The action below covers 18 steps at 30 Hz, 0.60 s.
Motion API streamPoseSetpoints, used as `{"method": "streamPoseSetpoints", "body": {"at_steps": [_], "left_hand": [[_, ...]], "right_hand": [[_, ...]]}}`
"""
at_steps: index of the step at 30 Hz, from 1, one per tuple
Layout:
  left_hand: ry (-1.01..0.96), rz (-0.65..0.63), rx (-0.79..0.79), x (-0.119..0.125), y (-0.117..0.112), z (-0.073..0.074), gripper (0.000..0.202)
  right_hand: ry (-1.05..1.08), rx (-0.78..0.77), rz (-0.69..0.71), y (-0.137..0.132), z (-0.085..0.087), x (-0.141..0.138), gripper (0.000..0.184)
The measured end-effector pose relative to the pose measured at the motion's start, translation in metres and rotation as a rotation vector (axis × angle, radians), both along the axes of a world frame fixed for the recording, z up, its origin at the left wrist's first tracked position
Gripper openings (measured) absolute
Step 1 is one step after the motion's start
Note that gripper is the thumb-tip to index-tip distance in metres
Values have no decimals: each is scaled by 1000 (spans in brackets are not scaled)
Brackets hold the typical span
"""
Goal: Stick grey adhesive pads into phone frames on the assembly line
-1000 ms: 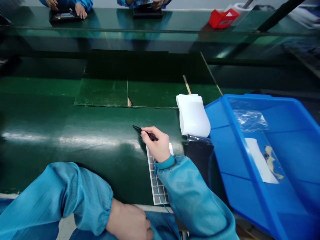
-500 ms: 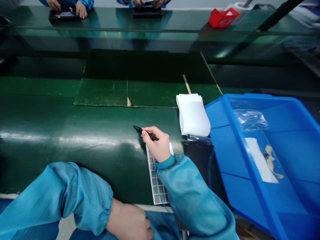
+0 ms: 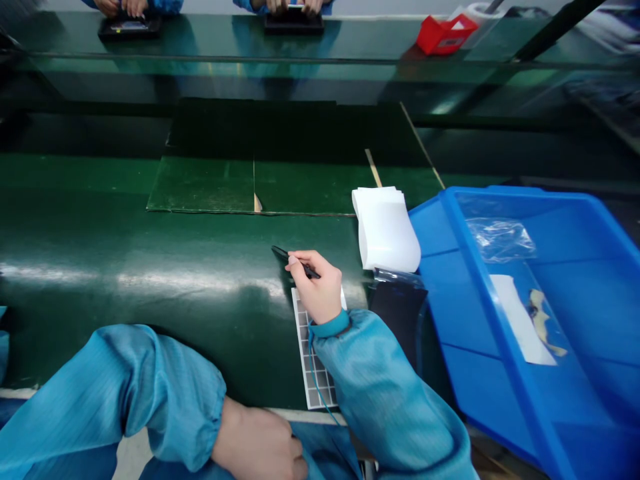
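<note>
While the right hand (image 3: 316, 287) pinches a slim black pen (image 3: 299, 262) in a narrow grip between thumb and fingertips, the pen's matte, tapered end points up and to the left, clear of the hand, above the glossy green mat (image 3: 150, 280) covering the bench. Just below the hand, partly hidden by it, lies a narrow white sheet (image 3: 315, 353) printed with a grid of small grey squares, and a thin blue cord (image 3: 314, 377) runs over it from the ribbed cuff of a smooth blue sleeve (image 3: 380, 393). The left hand (image 3: 257, 443) sits low at the bench edge on blue cloth (image 3: 320, 453), its fingers partly hidden, so its grip cannot be told.

To the right, a curled stack of soft white sheets (image 3: 385, 230) rests beside a dark pouch (image 3: 397, 313) with a shiny, crinkled top. Next to these stands a bright blue plastic crate (image 3: 493, 192) with a ribbed rim, holding a crumpled clear bag (image 3: 500, 240) and a white strip (image 3: 520, 320). Beyond the bench, on a far green surface, a co-worker's hands (image 3: 120, 5) sit at a flat black tray (image 3: 130, 27), and a red box (image 3: 447, 35) stands further right.
</note>
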<state>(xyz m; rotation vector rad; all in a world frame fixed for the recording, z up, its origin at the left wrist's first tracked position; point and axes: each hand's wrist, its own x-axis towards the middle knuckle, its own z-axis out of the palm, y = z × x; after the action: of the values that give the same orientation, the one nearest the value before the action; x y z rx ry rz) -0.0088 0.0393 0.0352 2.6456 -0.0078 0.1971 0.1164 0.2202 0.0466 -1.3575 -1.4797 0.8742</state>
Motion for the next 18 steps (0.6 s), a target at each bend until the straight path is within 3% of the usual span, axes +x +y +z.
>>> {"method": "streamPoseSetpoints", "body": {"at_steps": [8,18], "left_hand": [[-59,2,3,-1,2,1,13],[7,-68,-74,3,5,-4,16]], "right_hand": [[10,-4,3,-1,-1,1,15],[22,-8,5,0,-1,0,15]]}}
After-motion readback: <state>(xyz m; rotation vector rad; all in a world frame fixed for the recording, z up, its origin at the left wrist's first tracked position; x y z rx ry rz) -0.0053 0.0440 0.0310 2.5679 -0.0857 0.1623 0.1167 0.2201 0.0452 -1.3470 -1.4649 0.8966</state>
